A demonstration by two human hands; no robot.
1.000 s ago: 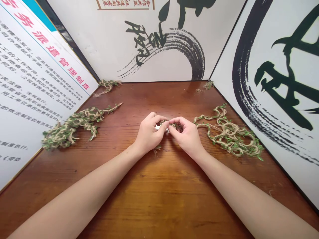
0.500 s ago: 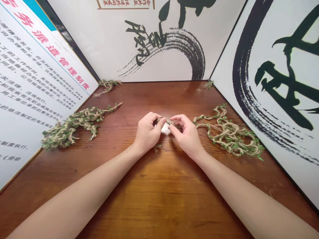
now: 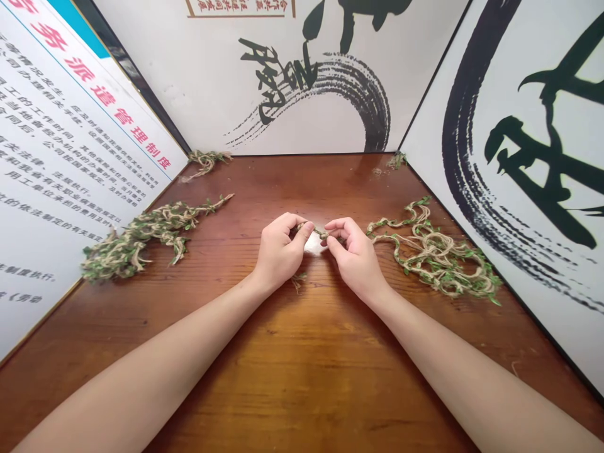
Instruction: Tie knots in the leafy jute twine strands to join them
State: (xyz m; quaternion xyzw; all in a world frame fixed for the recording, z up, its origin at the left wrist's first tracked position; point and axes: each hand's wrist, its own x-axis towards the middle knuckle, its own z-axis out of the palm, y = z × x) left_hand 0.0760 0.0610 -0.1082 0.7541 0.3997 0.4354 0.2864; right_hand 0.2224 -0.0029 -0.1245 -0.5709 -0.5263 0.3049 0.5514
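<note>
Right, so the leafy cord [image 3: 320, 233] is up between my two hands, over the middle of the desk [image 3: 311, 377], a short stretch of it bridging the gap. My left hand [image 3: 282, 248] has it nipped, thumb down against the forefinger with the twine caught between. Across from it, my right hand [image 3: 355, 253] has thumb and fingers drawn in on it too; how hard that pinch is, I can't tell.

Light stuff, I'd judge: next to no weight, soft and floppy, bending wherever it's asked. Not slippery either; the twine looks rough, so it should grip nicely against bare skin. Nothing brittle in the strand itself, but those little green leaves could snag or pull off under a careless thumb. Best hold, then: fingertips on the bare tan strand, both pinches close together, because a long span would only sag.

Below my left hand a wispy end [image 3: 298, 283] pokes out; whether it's the same piece, I can't see. Off to my right lies a loose tangle [image 3: 431, 240], all loops, liable to catch on itself, so one strand, gently. To my left, a heap [image 3: 141, 238] sits denser, better taken by the handful.
</note>
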